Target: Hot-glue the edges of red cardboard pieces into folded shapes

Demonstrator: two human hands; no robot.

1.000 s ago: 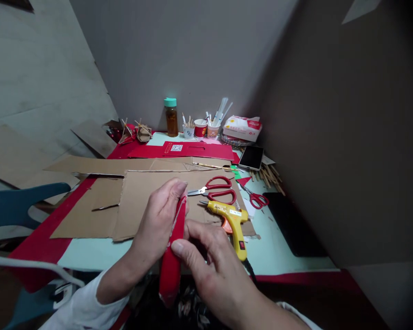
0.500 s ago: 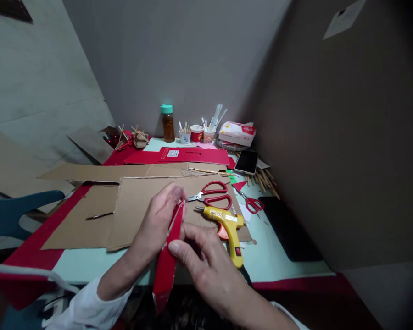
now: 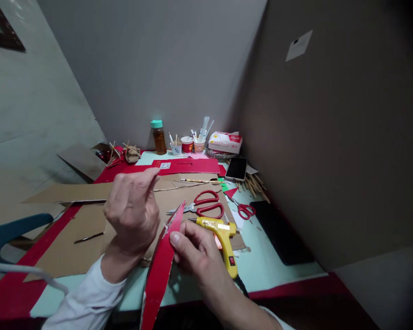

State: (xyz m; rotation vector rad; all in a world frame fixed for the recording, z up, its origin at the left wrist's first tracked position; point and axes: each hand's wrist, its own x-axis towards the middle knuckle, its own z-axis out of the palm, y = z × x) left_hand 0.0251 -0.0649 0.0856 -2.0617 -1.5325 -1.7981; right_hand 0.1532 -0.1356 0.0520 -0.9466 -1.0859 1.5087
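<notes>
My right hand (image 3: pixel 198 256) pinches the edge of a long red cardboard piece (image 3: pixel 160 266) between thumb and fingers. The piece tapers to a point at its top, and its left edge looks torn and whitish. My left hand (image 3: pixel 134 208) is raised to the left of the point, apart from the piece, with its fingers curled; whatever they hold, if anything, is hidden. Just beyond the tip lie large red-handled scissors (image 3: pixel 208 204). To the right of my right hand, a yellow glue gun (image 3: pixel 223 238) rests on its side.
Brown cardboard sheets (image 3: pixel 72 247) cover the table's left and middle. Small scissors (image 3: pixel 244 210), a phone (image 3: pixel 236 168) and a black flat slab (image 3: pixel 282 233) lie at the right. A bottle (image 3: pixel 159 140), paper cups (image 3: pixel 187 145) and a tissue pack (image 3: pixel 225 142) stand at the back.
My left hand has let go of the red piece's tip and moved up and left. The red piece shows more of its face now, still in my right hand. The view has shifted.
</notes>
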